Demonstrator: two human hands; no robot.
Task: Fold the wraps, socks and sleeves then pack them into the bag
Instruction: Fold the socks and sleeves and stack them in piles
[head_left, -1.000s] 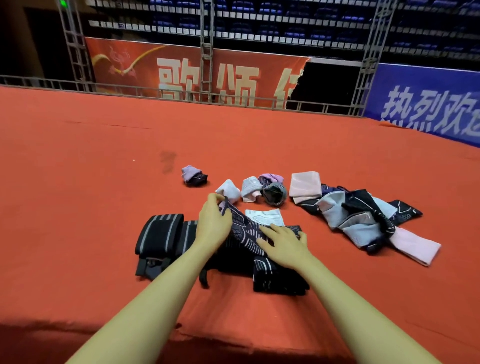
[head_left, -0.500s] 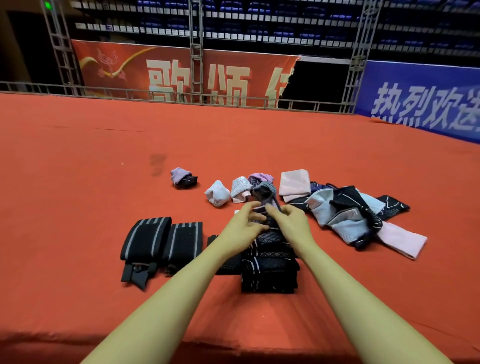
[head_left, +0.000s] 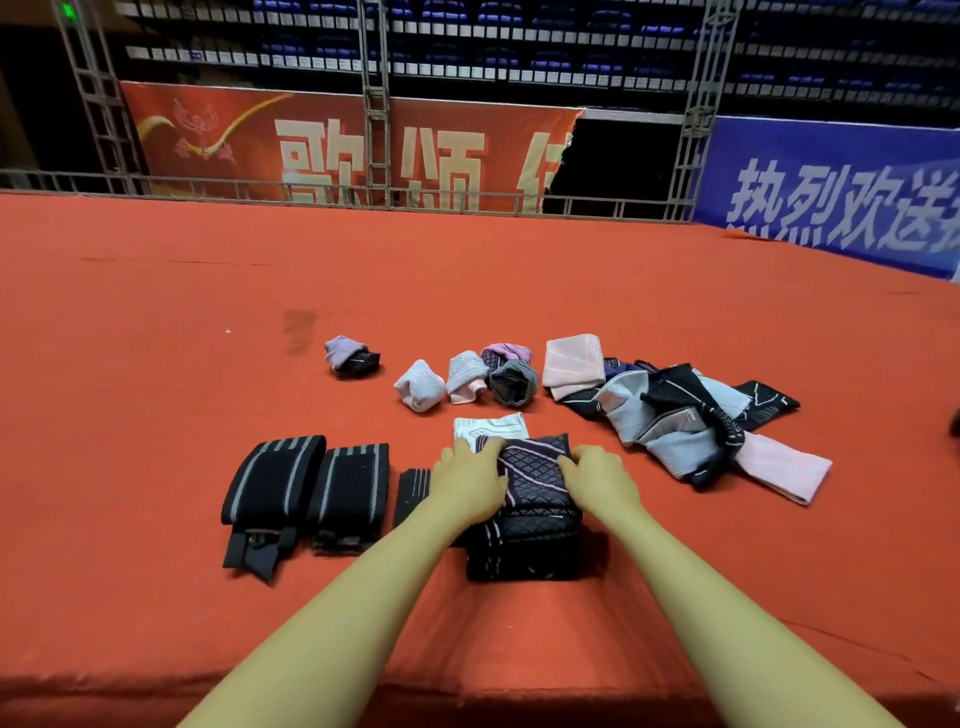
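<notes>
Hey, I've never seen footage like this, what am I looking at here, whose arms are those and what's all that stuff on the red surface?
There is no machine: a camera worn on a person's head looks down at their own bare arms. The left hand and right hand press on either side of a dark patterned sleeve atop a folded stack on the red cloth surface. Left of it lie black striped wraps. Behind sit rolled socks, and to the right an unfolded heap of sleeves. No bag is in view.
</notes>
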